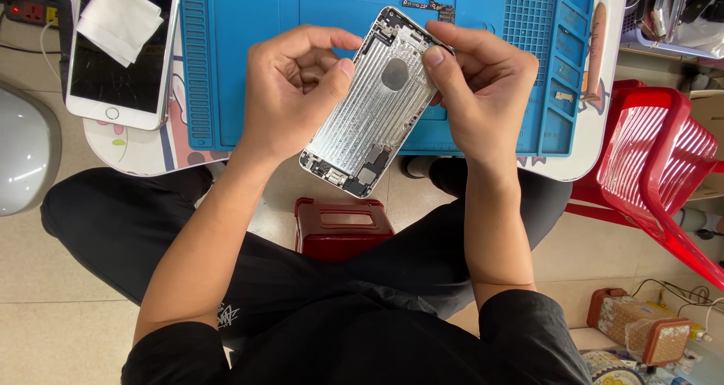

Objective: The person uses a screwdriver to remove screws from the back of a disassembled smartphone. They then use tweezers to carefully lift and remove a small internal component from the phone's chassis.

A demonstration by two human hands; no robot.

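I see both hands raised over the near edge of the blue silicone repair mat (249,76) | left hand (290,91) and right hand (483,91) are clamped on opposite long edges of the gutted silver metal phone housing (373,110), tilted, inside facing up | white cracked-screen phone (121,61) lies far left | small red plastic stool (343,227) stands below, between my knees.

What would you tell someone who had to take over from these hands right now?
Left hand: grips the left edge of the phone housing, thumb on its inside.
Right hand: grips the right edge near the top.
The housing is held tilted above the blue work mat, inside facing up, screen off, a few small parts inside.
A white phone screen lies left of the mat; a small circuit board rests on the mat.
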